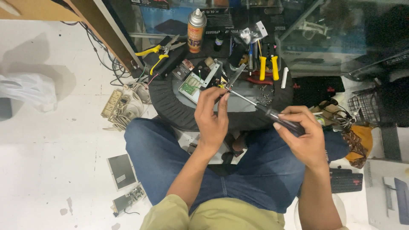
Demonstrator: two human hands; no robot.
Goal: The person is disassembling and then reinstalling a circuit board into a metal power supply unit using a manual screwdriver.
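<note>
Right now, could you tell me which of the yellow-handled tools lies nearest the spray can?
The yellow-handled pliers left of the spray can, jaws almost touching it; the other yellow-handled tool lies farther right.

Single head view, steeply down, close

— What colour is the screwdriver (272, 114) handle?
— Dark, nearly black, with a silvery shaft.
— And the pliers (162, 52)?
— Yellow grips; the cutters (268, 66) beside them have yellow handles too.
— The spray can (196, 32)?
— Orange and yellow body, grey cap.
— The round stool (179, 108)?
— Black. The jeans (162, 157) are blue, the circuit board (189, 86) green, the floor (47, 145) white.
</note>
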